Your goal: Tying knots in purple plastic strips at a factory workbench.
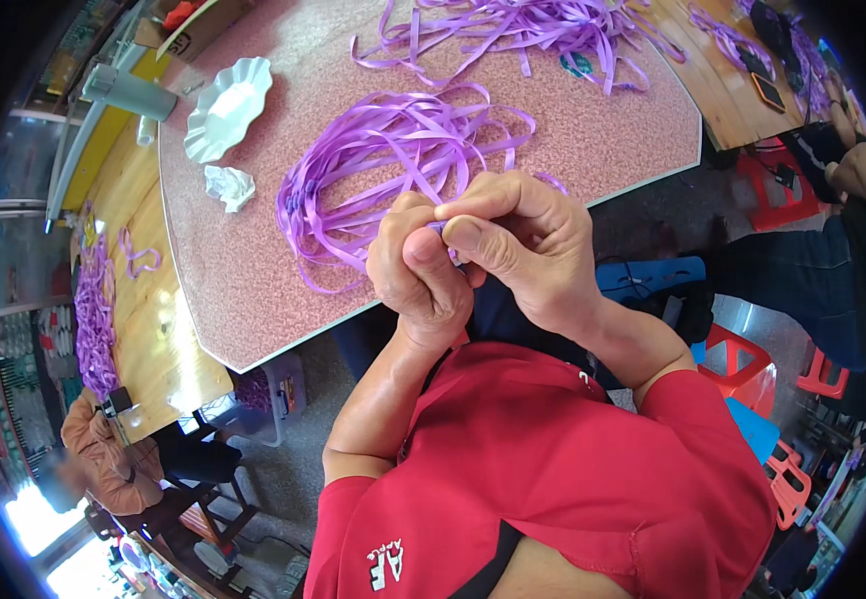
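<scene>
My left hand (pixel 418 275) and my right hand (pixel 538 250) meet above the near edge of the pink speckled table (pixel 243 299). Both are closed, fingertips pinched together around a small purple ribbon end (pixel 438 228). Most of that piece is hidden by the fingers, so its exact form cannot be made out. Just beyond my hands lies a loose coil of purple ribbons (pixel 338 150), with darker purple bits at its left side. Farther off, a second tangle of purple ribbons (pixel 543 25) spreads over the far edge.
To the left stand a white scalloped dish (pixel 228 110), a crumpled white tissue (pixel 229 188) and a grey-green bottle (pixel 130 92). More purple ribbons (pixel 96 319) hang over a wooden table (pixel 143 299), near a seated person (pixel 113 459). Red stools (pixel 737 369) and another person's legs (pixel 802 290) are at right.
</scene>
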`<state>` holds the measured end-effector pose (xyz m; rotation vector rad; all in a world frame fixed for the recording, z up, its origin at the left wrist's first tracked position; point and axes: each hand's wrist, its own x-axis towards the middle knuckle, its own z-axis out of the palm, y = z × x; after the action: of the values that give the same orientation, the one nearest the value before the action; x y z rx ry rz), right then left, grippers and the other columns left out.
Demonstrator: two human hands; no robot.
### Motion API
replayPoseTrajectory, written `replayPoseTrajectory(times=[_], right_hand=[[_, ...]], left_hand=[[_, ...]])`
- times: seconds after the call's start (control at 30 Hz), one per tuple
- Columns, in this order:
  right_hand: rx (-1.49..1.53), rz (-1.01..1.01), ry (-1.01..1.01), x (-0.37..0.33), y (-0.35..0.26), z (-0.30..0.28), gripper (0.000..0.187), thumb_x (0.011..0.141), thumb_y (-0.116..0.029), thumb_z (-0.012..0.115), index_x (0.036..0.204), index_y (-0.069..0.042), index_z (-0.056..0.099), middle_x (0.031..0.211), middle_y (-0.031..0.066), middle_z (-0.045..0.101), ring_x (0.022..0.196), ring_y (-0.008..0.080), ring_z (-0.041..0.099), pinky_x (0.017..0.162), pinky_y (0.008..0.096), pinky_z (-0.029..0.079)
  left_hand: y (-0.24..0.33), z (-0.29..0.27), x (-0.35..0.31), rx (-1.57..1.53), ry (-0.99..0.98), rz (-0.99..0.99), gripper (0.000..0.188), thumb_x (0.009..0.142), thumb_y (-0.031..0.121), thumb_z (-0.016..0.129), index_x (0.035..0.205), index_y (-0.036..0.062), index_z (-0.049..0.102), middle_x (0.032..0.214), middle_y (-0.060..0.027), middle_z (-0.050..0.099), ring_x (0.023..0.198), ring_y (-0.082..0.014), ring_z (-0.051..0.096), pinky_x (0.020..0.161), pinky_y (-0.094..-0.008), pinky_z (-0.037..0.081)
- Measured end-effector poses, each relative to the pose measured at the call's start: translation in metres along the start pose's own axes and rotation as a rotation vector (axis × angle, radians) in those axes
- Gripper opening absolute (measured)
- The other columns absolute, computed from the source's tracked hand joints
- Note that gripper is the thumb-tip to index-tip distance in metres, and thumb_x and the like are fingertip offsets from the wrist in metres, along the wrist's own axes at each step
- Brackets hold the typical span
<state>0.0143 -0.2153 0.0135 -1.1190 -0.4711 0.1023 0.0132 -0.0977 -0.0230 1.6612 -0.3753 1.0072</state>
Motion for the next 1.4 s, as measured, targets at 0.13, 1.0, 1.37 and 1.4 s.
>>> replayPoseTrajectory(times=[0.13,1.0,1.37,1.4], right_hand=[[-0.279,-0.336,-0.011,0.006,0.012,-0.005,0.010,0.090,0.000,0.068,0.099,0.001,0.066,0.093,0.0089,0.066,0.076,0.0114,0.062,0.060,0.0227,0.048],[-0.390,-0.063,-0.083,0.018,-0.004,-0.015,0.015,0.089,0.001,0.068,0.104,0.002,0.069,0.097,0.0067,0.065,0.087,0.0108,0.062,0.073,0.0222,0.050],[-0.668,-0.259,-0.274,0.032,-0.024,-0.023,0.010,0.086,0.006,0.068,0.096,0.002,0.068,0.092,0.0080,0.067,0.081,0.0110,0.063,0.068,0.0227,0.049],[-0.712,-0.313,-0.264,0.033,-0.023,-0.023,0.010,0.086,0.005,0.068,0.096,0.002,0.068,0.092,0.0078,0.067,0.080,0.0105,0.063,0.066,0.0222,0.049]], left_hand=[[-0.003,0.000,0.004,0.029,0.019,0.033,0.034,0.104,0.026,0.045,0.084,0.0003,0.053,0.063,-0.0088,0.050,0.048,-0.0187,0.044,0.044,-0.0318,0.032],[0.012,-0.015,0.008,-0.255,-0.137,-0.552,0.034,0.107,0.027,0.041,0.087,0.0025,0.053,0.065,0.0022,0.045,0.058,-0.0056,0.039,0.051,-0.0244,0.034],[0.001,-0.025,0.015,0.050,-0.301,-0.220,0.028,0.104,0.018,0.047,0.085,-0.0011,0.055,0.065,-0.0097,0.047,0.052,-0.0207,0.047,0.049,-0.0330,0.036],[0.004,-0.021,0.014,0.031,-0.254,-0.263,0.028,0.104,0.018,0.047,0.085,-0.0008,0.055,0.065,-0.0099,0.048,0.051,-0.0218,0.046,0.048,-0.0333,0.036]])
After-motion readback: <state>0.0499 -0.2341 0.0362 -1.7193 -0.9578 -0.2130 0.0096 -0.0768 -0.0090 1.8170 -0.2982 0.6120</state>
